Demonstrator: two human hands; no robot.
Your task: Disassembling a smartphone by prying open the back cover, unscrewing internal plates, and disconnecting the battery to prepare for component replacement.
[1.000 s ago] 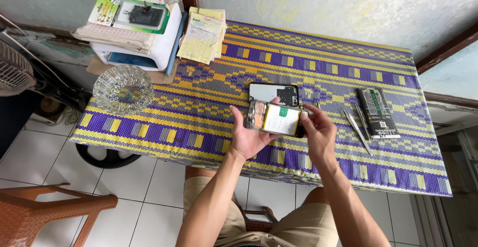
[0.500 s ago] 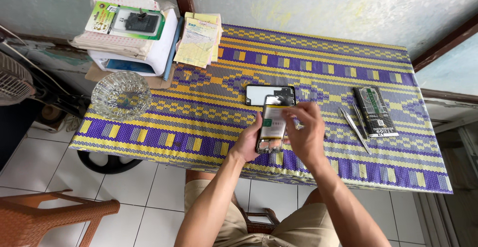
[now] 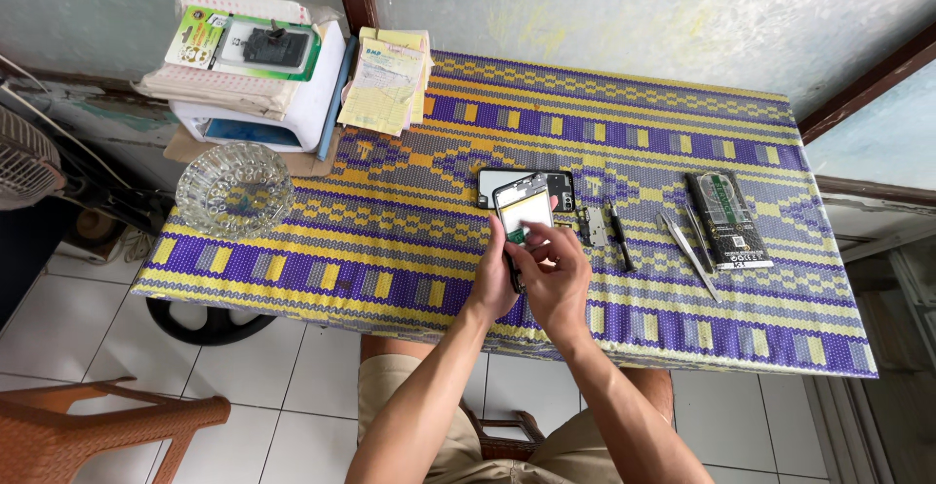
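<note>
Two hands: both closed on one opened phone frame [image 3: 525,213], held upright just above the near half of the table.
Left hand [image 3: 493,279]: fingers curled round the frame's lower left edge from behind, thumb up along its side; a firm hold.
Right hand [image 3: 558,279]: fingertips bunched low on the frame's face, pinching at something small that is too tiny to make out.
What changed: a second ago the frame lay sideways in the left palm with the right hand at its end; half a second ago it was turned lengthwise and lower; now it stands on end, and the right hand has moved from the edge to the inner face.
What that means: judging by the shift, the turning over looks finished and fine work inside the frame looks under way.
Table [image 3: 390,279]: covered by a purple and yellow woven mat.
Just beyond the hands: a dark phone panel [image 3: 497,184] lying flat, a small metal plate [image 3: 594,225], a black tool [image 3: 619,235].
To the right: tweezers [image 3: 687,250] and a packaged battery [image 3: 726,219].
Far left: a glass ashtray [image 3: 234,190], a paper stack [image 3: 385,79], a white box [image 3: 258,104].
</note>
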